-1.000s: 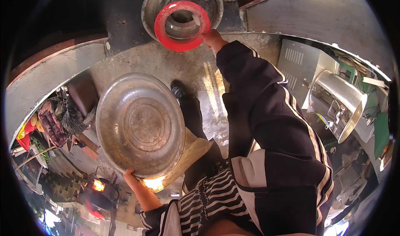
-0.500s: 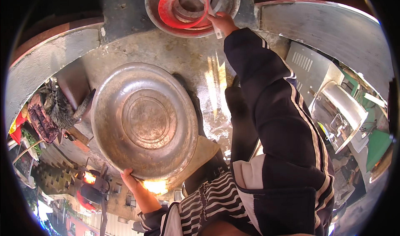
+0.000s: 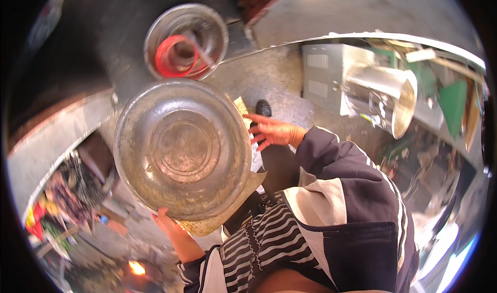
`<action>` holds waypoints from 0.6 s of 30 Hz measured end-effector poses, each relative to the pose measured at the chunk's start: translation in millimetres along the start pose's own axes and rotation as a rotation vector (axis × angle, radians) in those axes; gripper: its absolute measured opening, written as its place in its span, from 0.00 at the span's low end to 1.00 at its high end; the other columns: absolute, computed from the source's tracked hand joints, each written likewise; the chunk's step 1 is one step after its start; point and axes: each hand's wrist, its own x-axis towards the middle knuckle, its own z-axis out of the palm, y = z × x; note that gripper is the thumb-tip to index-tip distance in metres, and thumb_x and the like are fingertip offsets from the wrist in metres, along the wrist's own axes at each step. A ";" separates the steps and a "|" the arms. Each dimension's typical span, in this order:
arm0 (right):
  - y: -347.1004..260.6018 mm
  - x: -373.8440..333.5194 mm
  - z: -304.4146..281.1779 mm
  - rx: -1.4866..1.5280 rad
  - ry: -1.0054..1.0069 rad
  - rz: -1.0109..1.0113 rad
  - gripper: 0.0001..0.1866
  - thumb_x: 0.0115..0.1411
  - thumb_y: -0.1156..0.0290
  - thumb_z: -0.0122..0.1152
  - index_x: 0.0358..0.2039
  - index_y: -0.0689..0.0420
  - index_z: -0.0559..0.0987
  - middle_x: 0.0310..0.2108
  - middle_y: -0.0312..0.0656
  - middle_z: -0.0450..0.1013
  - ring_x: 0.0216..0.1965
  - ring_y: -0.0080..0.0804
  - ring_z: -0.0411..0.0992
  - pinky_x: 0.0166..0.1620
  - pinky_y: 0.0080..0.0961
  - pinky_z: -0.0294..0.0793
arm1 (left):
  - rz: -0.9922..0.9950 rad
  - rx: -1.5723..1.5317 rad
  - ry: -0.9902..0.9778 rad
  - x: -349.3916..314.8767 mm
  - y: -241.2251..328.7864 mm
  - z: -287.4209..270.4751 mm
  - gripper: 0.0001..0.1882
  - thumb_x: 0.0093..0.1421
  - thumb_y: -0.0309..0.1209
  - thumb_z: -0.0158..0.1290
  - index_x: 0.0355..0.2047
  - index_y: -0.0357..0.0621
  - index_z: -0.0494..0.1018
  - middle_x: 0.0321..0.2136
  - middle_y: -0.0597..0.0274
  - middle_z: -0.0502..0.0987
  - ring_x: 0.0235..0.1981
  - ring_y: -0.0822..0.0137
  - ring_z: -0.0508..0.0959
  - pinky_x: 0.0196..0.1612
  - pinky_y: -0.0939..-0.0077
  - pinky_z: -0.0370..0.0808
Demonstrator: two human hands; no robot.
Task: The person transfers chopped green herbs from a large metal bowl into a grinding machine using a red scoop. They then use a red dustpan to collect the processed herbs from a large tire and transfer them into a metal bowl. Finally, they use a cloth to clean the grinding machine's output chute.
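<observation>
Head view: the red ring [image 3: 163,58] is already laid in the bowl [image 3: 213,28]; nearer than this, the basin [image 3: 186,145] is clamped by fingers of the left hand [image 3: 166,224], not set down; those of the right hand [image 3: 277,132] are apart.

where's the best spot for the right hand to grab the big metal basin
Likely the right side of its rim, coming in from the right. The big metal basin is wide and round, and the left hand grips its lower-left edge, so a hold across from that should balance it. The right hand is spread close beside that side.
</observation>
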 end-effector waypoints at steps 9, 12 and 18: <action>58.0 130.2 561.9 -0.493 -0.098 0.247 0.23 0.51 0.73 0.55 0.49 0.61 0.66 0.34 0.47 0.73 0.23 0.32 0.73 0.18 0.23 0.72 | 0.330 -0.073 0.141 9.7 355.9 -379.4 0.32 0.43 0.18 0.45 0.53 0.34 0.61 0.47 0.55 0.69 0.44 0.61 0.71 0.49 0.70 0.68; 111.0 199.3 785.5 -0.396 -0.159 0.265 0.23 0.49 0.76 0.52 0.48 0.61 0.66 0.32 0.47 0.72 0.20 0.32 0.71 0.16 0.23 0.69 | 0.431 -0.134 0.177 57.1 511.5 -554.2 0.27 0.50 0.21 0.47 0.53 0.33 0.60 0.47 0.56 0.69 0.45 0.62 0.70 0.50 0.70 0.67; 138.8 362.2 1171.1 -0.515 -0.061 0.156 0.25 0.50 0.74 0.54 0.51 0.59 0.64 0.36 0.46 0.72 0.25 0.31 0.73 0.17 0.22 0.71 | 0.535 -0.155 0.400 223.3 795.4 -916.4 0.25 0.52 0.21 0.50 0.53 0.39 0.63 0.34 0.64 0.69 0.35 0.68 0.71 0.42 0.73 0.72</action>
